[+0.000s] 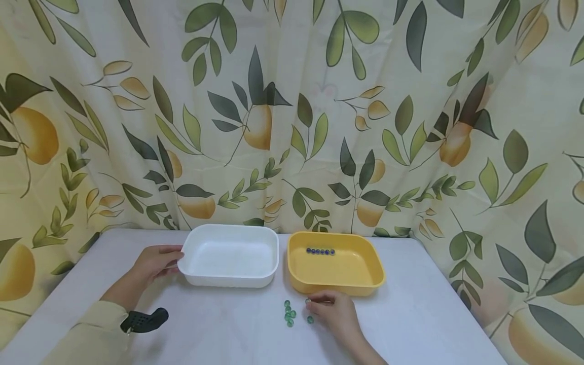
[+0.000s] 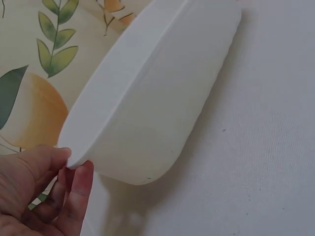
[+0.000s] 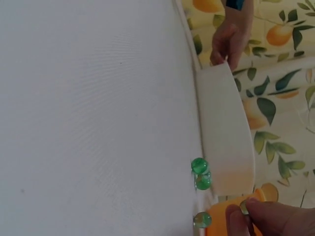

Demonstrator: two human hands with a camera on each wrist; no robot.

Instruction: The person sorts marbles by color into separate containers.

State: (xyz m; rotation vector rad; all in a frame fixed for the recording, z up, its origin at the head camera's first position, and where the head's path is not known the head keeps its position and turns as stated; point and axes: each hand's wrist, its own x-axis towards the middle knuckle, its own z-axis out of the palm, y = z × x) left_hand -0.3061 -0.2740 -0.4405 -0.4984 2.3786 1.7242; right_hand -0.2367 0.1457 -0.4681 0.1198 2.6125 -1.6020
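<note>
My left hand [image 1: 157, 263] pinches the left rim of a white plastic tray [image 1: 228, 253] between thumb and fingers; the left wrist view shows this grip on the rim [image 2: 78, 160] up close. In front of the yellow tray [image 1: 337, 289], my right hand [image 1: 336, 313] pinches a green glass marble [image 3: 244, 207] between thumb and fingertip. Just below those fingers a single green marble [image 1: 310, 320] lies on the table. A small group of several green marbles [image 1: 288, 315] sits to their left. Inside the yellow tray, several dark blue marbles [image 1: 321, 251] form a row near the back.
Both trays stand side by side on a table with a white cloth [image 1: 219, 324], the white one on the left. A curtain [image 1: 283, 167] printed with leaves and fruit hangs behind and around the table. A black strap [image 1: 145, 320] circles the left wrist.
</note>
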